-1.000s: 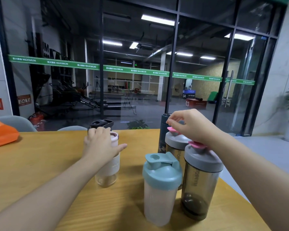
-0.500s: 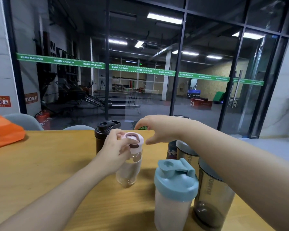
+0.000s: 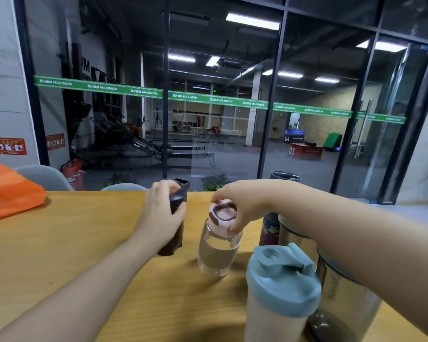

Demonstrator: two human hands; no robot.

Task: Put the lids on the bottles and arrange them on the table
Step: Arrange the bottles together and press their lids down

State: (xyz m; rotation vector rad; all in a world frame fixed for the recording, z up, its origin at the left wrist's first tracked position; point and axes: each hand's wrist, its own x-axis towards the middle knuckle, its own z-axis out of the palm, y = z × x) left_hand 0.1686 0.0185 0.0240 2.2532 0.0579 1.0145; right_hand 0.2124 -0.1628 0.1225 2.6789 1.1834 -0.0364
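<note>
We see the left hand (image 3: 162,219) gripping the black bottle (image 3: 174,224) on the desk (image 3: 59,243). Just right of it, right hand (image 3: 242,202) fingers (image 3: 234,227) pinch the pink lid (image 3: 222,215) atop the clear bottle (image 3: 218,250).

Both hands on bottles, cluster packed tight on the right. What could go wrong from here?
1. The right hand holds the clear bottle only by its pink lid, and the bottle leans; it might swing or tip.
2. The right forearm crosses just above the grey shaker bottles and beside the blue-lidded shaker; pulling back may knock them.
3. The left hand grips the black bottle close beside; they may collide.
</note>
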